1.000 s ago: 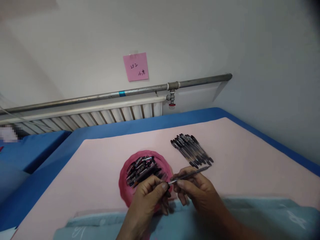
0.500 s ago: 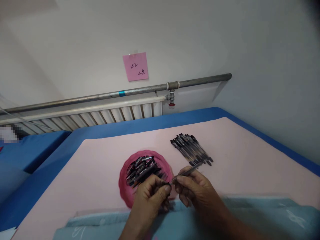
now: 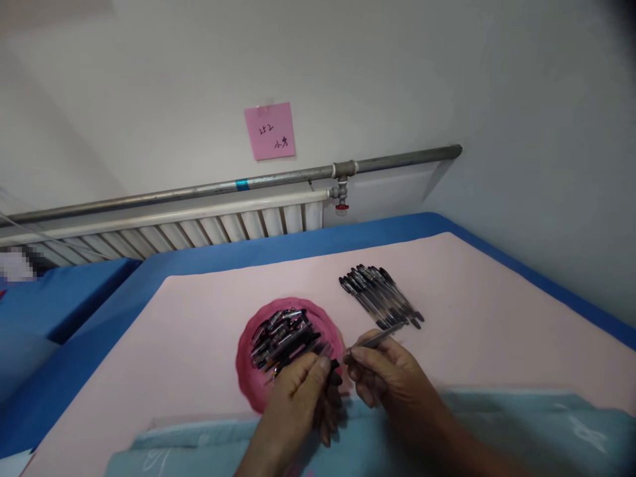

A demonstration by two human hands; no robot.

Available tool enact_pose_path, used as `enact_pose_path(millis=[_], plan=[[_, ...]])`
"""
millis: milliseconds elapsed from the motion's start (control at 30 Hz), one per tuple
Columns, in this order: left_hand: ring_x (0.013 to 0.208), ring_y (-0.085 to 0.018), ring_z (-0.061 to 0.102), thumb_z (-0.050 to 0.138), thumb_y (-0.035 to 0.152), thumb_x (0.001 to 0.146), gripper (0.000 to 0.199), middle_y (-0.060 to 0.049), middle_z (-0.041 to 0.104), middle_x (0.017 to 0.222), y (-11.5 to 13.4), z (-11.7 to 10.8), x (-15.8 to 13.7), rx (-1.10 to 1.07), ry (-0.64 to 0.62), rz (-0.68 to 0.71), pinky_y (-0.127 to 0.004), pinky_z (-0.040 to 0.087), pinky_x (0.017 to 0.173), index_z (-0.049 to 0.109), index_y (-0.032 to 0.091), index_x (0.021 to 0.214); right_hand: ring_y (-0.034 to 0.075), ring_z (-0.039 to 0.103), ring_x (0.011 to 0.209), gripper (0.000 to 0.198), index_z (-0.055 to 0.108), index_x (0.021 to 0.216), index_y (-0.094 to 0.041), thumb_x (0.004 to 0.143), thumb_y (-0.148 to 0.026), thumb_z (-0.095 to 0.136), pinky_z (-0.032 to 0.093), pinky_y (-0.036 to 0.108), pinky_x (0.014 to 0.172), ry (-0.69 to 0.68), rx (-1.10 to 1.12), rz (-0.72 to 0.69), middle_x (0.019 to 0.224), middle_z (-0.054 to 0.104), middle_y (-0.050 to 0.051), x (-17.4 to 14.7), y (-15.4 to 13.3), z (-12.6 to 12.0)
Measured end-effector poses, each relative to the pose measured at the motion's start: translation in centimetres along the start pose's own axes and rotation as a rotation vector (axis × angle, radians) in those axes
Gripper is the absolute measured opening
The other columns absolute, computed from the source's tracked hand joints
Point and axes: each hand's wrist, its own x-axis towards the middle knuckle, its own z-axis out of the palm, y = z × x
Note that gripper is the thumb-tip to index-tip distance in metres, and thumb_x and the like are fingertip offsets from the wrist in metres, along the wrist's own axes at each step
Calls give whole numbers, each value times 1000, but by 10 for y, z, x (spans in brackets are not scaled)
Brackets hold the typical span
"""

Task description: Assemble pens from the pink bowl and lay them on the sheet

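Note:
My right hand [image 3: 385, 371] pinches a slim clear pen barrel [image 3: 380, 336] that slants up to the right, its far end near the finished-looking row of pens [image 3: 375, 295]. Close beside it, my left hand [image 3: 305, 391] is closed on a small black pen part [image 3: 334, 364], too small to tell exactly. A narrow gap lies between the two hands. Just behind my left hand is a pink scalloped dish [image 3: 247, 384] filled with dark pen parts [image 3: 283, 338]. My fingers partly hide the dish's near right side.
A pale pink mat [image 3: 199, 344] covers the blue table [image 3: 278, 244]. Teal cloth [image 3: 521, 430] lies along the near edge. At the back run a white radiator [image 3: 213, 230] and a metal pipe [image 3: 193, 189] with a red-handled valve [image 3: 342, 209]. A pink note [image 3: 269, 131] hangs on the wall.
My left hand has drawn slightly away from the pen in my right hand and turned, so a gap shows between them. The dish and the row of pens stay put.

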Motion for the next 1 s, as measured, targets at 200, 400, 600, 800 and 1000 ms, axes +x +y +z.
enact_pose_path(millis=[200, 400, 600, 800, 1000], plan=[[35, -5, 42, 60, 46, 75, 33, 4, 51, 46, 0, 0, 0, 32, 55, 62, -17, 32, 37, 51, 16, 67, 8, 47, 38, 25, 52, 66, -18, 64, -31, 73, 32, 18, 33, 7, 12, 48, 50, 59, -4, 0, -2, 0], [35, -8, 47, 55, 54, 75, 39, 2, 54, 46, 4, 1, 0, -27, 24, 13, -19, 34, 36, 54, 15, 72, 7, 46, 34, 23, 53, 69, -18, 67, -33, 71, 32, 19, 33, 2, -40, -7, 49, 59, -4, 0, -1, -1], [30, -8, 43, 56, 53, 75, 39, 2, 53, 43, -3, -2, 2, -74, -34, -46, -18, 32, 31, 50, 16, 66, 7, 47, 36, 24, 53, 69, -18, 66, -32, 72, 34, 18, 34, -43, -26, -4, 51, 60, -3, 2, 1, -3], [36, -7, 45, 58, 48, 76, 34, 3, 53, 42, 1, 0, -1, 75, 49, 86, -17, 34, 39, 54, 15, 68, 8, 49, 41, 24, 51, 69, -18, 66, -30, 72, 33, 17, 34, -9, 33, 56, 54, 59, -3, 1, -1, -2], [34, -8, 46, 50, 53, 79, 40, 1, 55, 47, 2, 0, -1, -34, -29, -18, -18, 34, 34, 52, 16, 67, 9, 49, 39, 22, 53, 71, -19, 69, -32, 70, 35, 19, 36, -71, -65, 4, 51, 59, -4, 1, 1, -5]])
